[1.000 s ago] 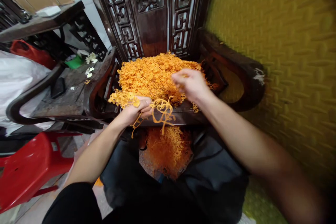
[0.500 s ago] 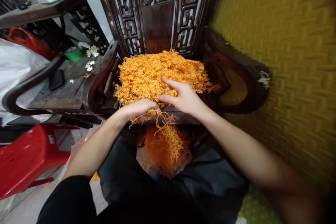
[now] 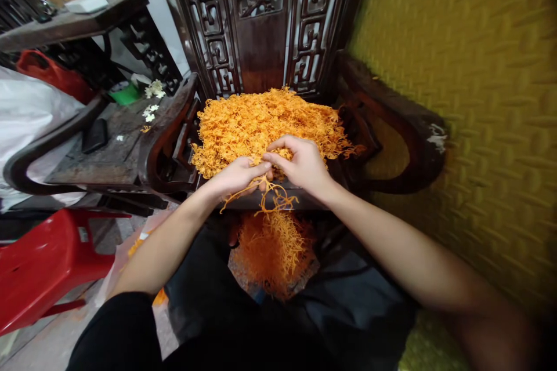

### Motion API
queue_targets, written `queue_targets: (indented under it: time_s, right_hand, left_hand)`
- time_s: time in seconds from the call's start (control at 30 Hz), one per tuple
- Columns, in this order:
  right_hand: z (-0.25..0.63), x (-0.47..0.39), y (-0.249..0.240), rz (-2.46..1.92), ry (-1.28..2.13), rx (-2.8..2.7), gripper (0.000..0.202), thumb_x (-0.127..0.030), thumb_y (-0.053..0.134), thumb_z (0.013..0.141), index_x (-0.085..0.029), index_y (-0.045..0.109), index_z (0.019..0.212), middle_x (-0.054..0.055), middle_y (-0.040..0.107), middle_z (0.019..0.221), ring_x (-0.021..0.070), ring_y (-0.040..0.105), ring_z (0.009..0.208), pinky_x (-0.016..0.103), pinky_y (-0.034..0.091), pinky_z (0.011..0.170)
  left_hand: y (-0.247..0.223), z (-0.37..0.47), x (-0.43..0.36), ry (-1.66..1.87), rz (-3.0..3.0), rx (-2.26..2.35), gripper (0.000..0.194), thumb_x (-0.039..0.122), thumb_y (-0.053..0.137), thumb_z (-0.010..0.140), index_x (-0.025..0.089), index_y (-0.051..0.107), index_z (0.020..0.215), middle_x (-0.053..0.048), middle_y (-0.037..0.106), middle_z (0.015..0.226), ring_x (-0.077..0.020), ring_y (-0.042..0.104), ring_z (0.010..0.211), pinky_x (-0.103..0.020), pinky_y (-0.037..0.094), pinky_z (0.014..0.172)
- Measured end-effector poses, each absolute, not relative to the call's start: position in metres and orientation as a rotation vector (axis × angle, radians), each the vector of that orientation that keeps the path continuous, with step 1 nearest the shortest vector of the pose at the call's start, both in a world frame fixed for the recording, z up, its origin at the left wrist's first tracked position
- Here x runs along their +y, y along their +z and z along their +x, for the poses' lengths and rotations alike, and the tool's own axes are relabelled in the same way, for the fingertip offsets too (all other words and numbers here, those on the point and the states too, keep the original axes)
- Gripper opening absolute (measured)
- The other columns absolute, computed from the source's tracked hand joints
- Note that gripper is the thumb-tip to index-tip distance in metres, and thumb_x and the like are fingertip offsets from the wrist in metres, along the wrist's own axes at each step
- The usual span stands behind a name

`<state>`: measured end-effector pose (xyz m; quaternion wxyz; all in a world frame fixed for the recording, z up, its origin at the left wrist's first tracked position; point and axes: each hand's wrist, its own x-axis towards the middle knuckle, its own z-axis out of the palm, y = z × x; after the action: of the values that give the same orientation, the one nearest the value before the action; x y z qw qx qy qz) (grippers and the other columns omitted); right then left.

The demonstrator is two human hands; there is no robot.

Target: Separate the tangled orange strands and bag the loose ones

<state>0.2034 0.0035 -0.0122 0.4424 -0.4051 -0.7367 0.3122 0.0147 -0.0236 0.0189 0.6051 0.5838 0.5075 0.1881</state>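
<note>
Gripping a loose clump of orange strands (image 3: 274,202), the left hand (image 3: 243,177) is closed just above the front edge of the carved wooden chair (image 3: 261,49), with thin, branching ends dangling below its fingers. The right hand (image 3: 304,165) meets it there over the chair's front, thumb and forefinger curved toward each other around a bit of orange; whether they clasp it firmly cannot be told. On the chair's seat lies a broad heap of tangled orange strands (image 3: 261,122), spreading toward the chair's right armrest. Below the chair's front edge, more stringy orange strands (image 3: 282,246) gather between the person's legs. Left of the chair, small white flowers (image 3: 151,111), a green object (image 3: 125,94) and a flat black object (image 3: 94,135) rest on a dark wooden surface (image 3: 111,156); nearer than these, and left of the chair, stands a red plastic seat (image 3: 41,264).
</note>
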Motion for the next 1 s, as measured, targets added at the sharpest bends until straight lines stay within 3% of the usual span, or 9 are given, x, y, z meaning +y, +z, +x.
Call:
queue_targets:
  time_s: [0.13, 0.23, 0.37, 0.5, 0.6, 0.67, 0.73, 0.87, 1.0]
  right_hand:
    - [0.230, 0.034, -0.010, -1.149, 0.828, -1.368, 0.021, -0.040, 0.075, 0.084, -0.021, 0.068, 0.083, 0.005, 0.070, 0.079, 0.0176, 0.062, 0.069, 0.034, 0.049, 0.067]
    - [0.255, 0.048, -0.007, -1.135, 0.983, -1.035, 0.034, -0.047, 0.080, 0.077, -0.021, 0.060, 0.081, 0.004, 0.067, 0.077, 0.0131, 0.055, 0.058, 0.026, 0.034, 0.048]
    - [0.256, 0.033, -0.005, -1.000, 1.455, -1.113, 0.047, -0.049, 0.091, 0.065, -0.019, 0.057, 0.080, 0.010, 0.072, 0.100, 0.0160, 0.067, 0.073, 0.021, 0.030, 0.044]
    - [0.241, 0.017, -0.001, -0.902, 1.641, -1.208, 0.049, -0.045, 0.093, 0.067, -0.021, 0.065, 0.099, 0.000, 0.066, 0.078, 0.0113, 0.061, 0.059, 0.019, 0.028, 0.039]
    - [0.243, 0.017, 0.003, -0.894, 1.832, -1.323, 0.064, -0.060, 0.085, 0.072, -0.023, 0.066, 0.121, -0.005, 0.056, 0.065, 0.0076, 0.048, 0.046, 0.018, 0.019, 0.036]
    - [0.244, 0.018, 0.005, -0.866, 2.002, -1.487, 0.071, -0.070, 0.080, 0.072, -0.020, 0.069, 0.121, -0.005, 0.056, 0.061, 0.0067, 0.043, 0.041, 0.019, 0.016, 0.035]
    - [0.241, 0.018, 0.004, -0.844, 2.089, -1.730, 0.064, -0.068, 0.080, 0.072, -0.016, 0.073, 0.109, -0.004, 0.059, 0.059, 0.0061, 0.040, 0.039, 0.020, 0.018, 0.035]
    - [0.235, 0.029, 0.000, -1.008, 1.692, -1.741, 0.029, -0.040, 0.086, 0.075, -0.015, 0.071, 0.080, -0.003, 0.056, 0.053, 0.0059, 0.043, 0.040, 0.021, 0.024, 0.039]
    - [0.252, 0.046, -0.004, -1.128, 1.178, -1.114, 0.022, -0.036, 0.073, 0.086, -0.018, 0.066, 0.076, -0.001, 0.062, 0.065, 0.0062, 0.044, 0.044, 0.021, 0.024, 0.043]
  left_hand:
    - [0.023, 0.001, -0.027, 0.420, 1.375, 1.102, 0.041, 0.053, 0.066, 0.089, 0.017, 0.065, 0.070, 0.002, 0.053, 0.045, -0.0058, 0.035, 0.034, -0.022, 0.020, 0.039]
    - [0.027, -0.006, -0.028, 0.373, 1.331, 1.114, 0.038, 0.050, 0.067, 0.088, 0.017, 0.066, 0.069, 0.002, 0.052, 0.043, -0.0065, 0.034, 0.032, -0.024, 0.019, 0.038]
    - [0.025, -0.008, -0.024, 0.417, 1.348, 1.098, 0.038, 0.047, 0.066, 0.090, 0.017, 0.065, 0.065, 0.001, 0.052, 0.044, -0.0071, 0.038, 0.037, -0.024, 0.024, 0.043]
    - [0.023, -0.008, -0.021, 0.347, 1.447, 1.046, 0.040, 0.049, 0.065, 0.091, 0.017, 0.067, 0.067, 0.000, 0.052, 0.046, -0.0089, 0.042, 0.042, -0.024, 0.028, 0.047]
    - [0.025, -0.009, -0.021, 0.153, 1.511, 0.983, 0.044, 0.054, 0.064, 0.091, 0.017, 0.069, 0.069, 0.000, 0.053, 0.048, -0.0101, 0.043, 0.042, -0.025, 0.028, 0.045]
    - [0.026, -0.008, -0.021, 0.017, 1.542, 0.949, 0.044, 0.057, 0.064, 0.090, 0.016, 0.071, 0.073, 0.000, 0.053, 0.049, -0.0099, 0.040, 0.040, -0.025, 0.025, 0.043]
    - [0.027, -0.007, -0.020, -0.083, 1.570, 0.917, 0.042, 0.056, 0.063, 0.091, 0.016, 0.072, 0.078, 0.001, 0.053, 0.050, -0.0094, 0.039, 0.040, -0.024, 0.025, 0.042]
    - [0.027, -0.007, -0.019, -0.177, 1.613, 0.833, 0.035, 0.046, 0.064, 0.092, 0.016, 0.071, 0.075, 0.001, 0.052, 0.051, -0.0092, 0.042, 0.044, -0.022, 0.029, 0.044]
    - [0.024, -0.012, -0.021, -0.275, 1.571, 0.792, 0.033, 0.044, 0.066, 0.092, 0.016, 0.074, 0.076, 0.000, 0.050, 0.052, -0.0096, 0.042, 0.044, -0.023, 0.028, 0.043]
